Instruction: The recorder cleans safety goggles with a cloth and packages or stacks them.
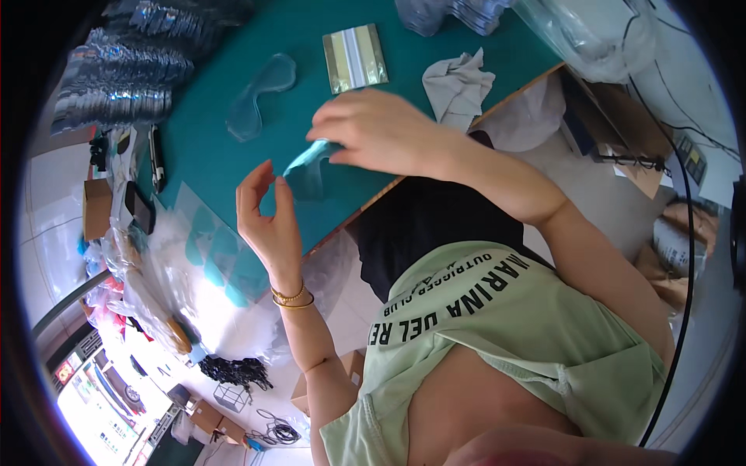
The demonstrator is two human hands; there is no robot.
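My right hand is closed on a crumpled strip of thin pale-turquoise film, slightly smeared by motion. The film slants down toward my left hand, its narrow end beside the left thumb tip. The left thumb and fingers curve with a gap between them, and I see nothing gripped there. Just below the film, a clear curved plastic piece shows faintly; whether the right hand also holds it I cannot tell. Farther off on the green tabletop lies a clear goggle-shaped lens.
A gold-edged flat packet and a crumpled grey cloth lie beyond my right hand. Stacks of clear plastic pieces fill the far left. A cutter knife and a clear sheet with turquoise shapes are at the left.
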